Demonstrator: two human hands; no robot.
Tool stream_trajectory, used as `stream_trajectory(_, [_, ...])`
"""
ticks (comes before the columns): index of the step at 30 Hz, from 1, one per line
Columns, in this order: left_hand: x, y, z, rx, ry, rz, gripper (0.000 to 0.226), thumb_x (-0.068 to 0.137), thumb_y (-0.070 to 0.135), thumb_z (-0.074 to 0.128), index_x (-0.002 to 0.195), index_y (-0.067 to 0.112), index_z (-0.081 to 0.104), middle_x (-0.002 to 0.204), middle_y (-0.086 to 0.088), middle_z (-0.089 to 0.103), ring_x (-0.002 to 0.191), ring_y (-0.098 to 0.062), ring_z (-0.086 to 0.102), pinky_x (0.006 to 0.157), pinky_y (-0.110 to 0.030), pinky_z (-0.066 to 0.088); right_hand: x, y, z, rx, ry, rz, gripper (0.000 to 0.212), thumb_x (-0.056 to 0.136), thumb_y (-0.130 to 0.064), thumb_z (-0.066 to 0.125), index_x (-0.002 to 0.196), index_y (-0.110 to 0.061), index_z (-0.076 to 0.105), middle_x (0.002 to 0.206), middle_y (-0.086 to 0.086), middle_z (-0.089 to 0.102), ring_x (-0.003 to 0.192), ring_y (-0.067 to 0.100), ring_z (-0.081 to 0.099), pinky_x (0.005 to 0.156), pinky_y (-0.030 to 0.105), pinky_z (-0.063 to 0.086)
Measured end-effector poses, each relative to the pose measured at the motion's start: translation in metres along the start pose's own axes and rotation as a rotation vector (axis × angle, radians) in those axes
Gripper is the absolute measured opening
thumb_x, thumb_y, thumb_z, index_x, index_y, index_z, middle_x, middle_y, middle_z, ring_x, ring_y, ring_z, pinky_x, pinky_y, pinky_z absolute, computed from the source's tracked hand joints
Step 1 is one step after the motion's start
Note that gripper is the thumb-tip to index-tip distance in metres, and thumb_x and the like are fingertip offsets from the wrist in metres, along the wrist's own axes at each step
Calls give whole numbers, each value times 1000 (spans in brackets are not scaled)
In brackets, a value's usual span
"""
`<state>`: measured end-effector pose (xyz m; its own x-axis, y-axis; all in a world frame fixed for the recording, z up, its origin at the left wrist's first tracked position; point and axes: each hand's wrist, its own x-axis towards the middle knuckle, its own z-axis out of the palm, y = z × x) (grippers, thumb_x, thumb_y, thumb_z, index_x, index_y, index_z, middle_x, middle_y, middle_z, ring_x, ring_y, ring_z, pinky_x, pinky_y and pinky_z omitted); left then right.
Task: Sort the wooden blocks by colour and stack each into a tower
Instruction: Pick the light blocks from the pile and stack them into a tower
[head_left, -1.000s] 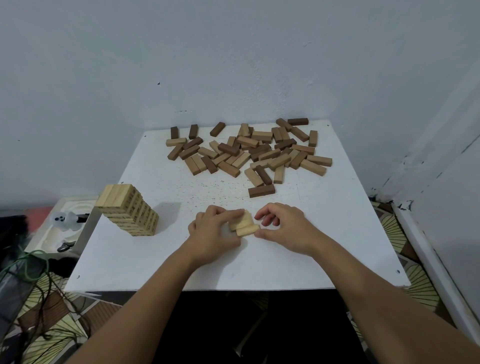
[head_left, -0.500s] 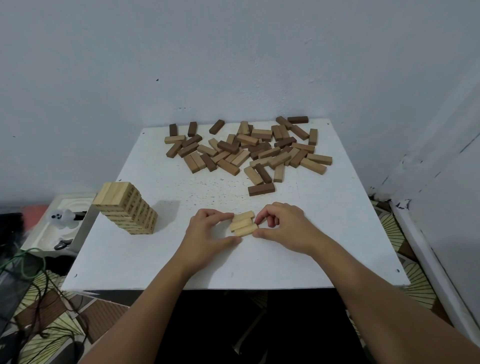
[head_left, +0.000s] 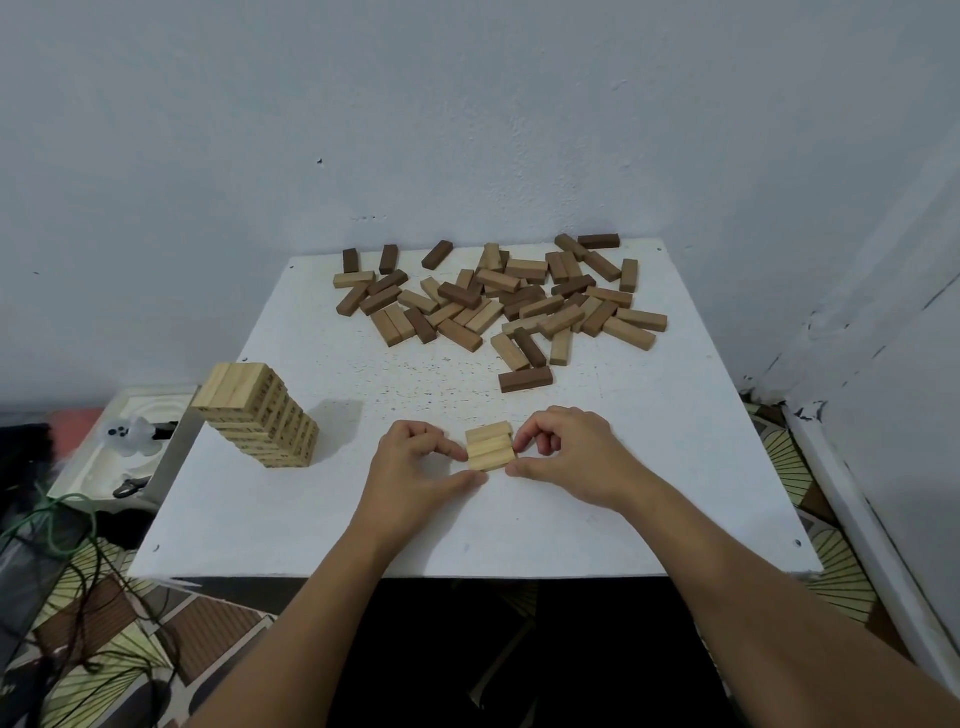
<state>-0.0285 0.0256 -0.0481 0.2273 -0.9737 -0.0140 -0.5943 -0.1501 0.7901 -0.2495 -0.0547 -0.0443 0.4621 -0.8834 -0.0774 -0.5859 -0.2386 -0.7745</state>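
Three pale blocks (head_left: 490, 447) side by side on white table (head_left: 675, 441), near front edge. Left hand (head_left: 415, 462) and right hand (head_left: 566, 454) pinch row's opposite ends. Squeeze evenly, square ends flush, lift level toward pale tower (head_left: 260, 415).

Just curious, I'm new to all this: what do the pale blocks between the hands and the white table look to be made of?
Three pale blocks: likely light unfinished wood; faint grain lines, matte surface. White table: probably painted board; flat matte white with small specks and chips, though the core material isn't visible.
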Motion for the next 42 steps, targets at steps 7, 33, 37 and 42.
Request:
stream_trajectory(7, [1,2,2,-10,5,-22,24,65,38,97,78,38,77,110,13,58,115,-1,53,95,-15,37,-1,-2,-1,1,5,10,25,75,-46,89,89,-32,73,80,-8,62,74,7,52,82,30,38])
stream_trajectory(33, [6,8,-2,-51,4,-74,48,61,36,99,98,31,67,108,9,62,105,-6,55,82,-21,42,-4,-8,-2,33,5,61,38,73,-44,91,99,-33,67,80,-8,61,72,7,51,77,28,43])
stream_trajectory(37, [17,17,-12,78,-130,-100,76,63,45,97,129,39,61,111,11,58,104,-5,55,88,-27,47,-1,-11,-7,25,-55,87,61,76,-43,90,127,-41,57,88,-8,62,79,8,55,86,33,48])
stream_trajectory(42, [22,20,-13,151,-180,-78,78,63,51,95,135,41,66,109,9,54,104,-7,54,101,-39,48,7,-19,-16,-99,-185,110,78,83,-47,82,149,-53,41,94,-8,60,88,9,57,97,32,37])
